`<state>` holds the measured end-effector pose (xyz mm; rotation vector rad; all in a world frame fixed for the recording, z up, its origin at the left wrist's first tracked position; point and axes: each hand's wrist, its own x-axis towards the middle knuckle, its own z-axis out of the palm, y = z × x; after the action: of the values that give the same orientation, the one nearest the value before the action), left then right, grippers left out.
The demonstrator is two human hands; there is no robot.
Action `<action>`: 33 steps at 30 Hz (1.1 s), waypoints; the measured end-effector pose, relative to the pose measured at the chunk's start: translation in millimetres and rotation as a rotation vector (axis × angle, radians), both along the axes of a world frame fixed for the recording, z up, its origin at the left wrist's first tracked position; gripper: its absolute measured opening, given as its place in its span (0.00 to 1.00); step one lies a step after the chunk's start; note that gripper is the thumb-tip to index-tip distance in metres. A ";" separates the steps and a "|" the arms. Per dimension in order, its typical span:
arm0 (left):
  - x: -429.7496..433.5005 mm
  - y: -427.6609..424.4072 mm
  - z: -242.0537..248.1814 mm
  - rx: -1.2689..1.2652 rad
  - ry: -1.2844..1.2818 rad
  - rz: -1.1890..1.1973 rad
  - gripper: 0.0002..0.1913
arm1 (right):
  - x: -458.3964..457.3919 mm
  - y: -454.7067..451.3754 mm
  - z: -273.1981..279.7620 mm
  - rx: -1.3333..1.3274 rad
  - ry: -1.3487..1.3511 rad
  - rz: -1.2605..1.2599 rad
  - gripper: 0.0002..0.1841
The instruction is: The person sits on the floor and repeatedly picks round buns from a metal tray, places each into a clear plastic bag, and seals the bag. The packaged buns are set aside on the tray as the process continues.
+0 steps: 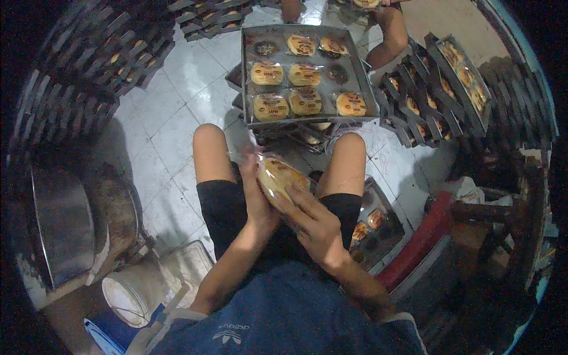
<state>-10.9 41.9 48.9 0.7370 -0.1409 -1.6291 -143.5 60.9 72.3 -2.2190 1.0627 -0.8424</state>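
Between my knees, a round golden bun in a clear plastic wrapper [277, 177] is held in both hands, tilted up. My left hand [257, 195] supports its left side, its fingertips blurred near the wrapper's upper end. Across the near side lie the fingers of my right hand [313, 217]. Beyond my knees sits a square dark metal baking tray [319, 120] with several wrapped buns, such as one at the front left [271, 106]. Printing shows on the wrappers. Dark round marks show on the tray's bottom.
Stacked trays of buns [419, 104] stand at the right, with more stacks [133, 49] at the far left. Another tray [386, 230] lies by my right thigh. A white bucket [126, 297] is at lower left. Another person's arm [390, 37] reaches in beyond the tray.
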 end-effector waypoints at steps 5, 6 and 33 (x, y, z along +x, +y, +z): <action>-12.3 15.0 8.2 0.109 0.045 -0.021 0.34 | 8.2 -3.6 12.0 -0.002 0.095 0.016 0.26; -7.1 10.2 4.6 0.145 0.101 -0.002 0.35 | 9.0 -4.0 14.7 0.002 0.090 0.033 0.26; 19.3 -4.6 -4.7 -0.193 0.034 0.117 0.39 | 27.1 12.6 -5.2 0.048 0.118 -0.013 0.15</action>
<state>8.4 37.4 44.2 0.5593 -0.2236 -1.4922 -116.4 73.5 67.1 -2.2474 1.1407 -0.6909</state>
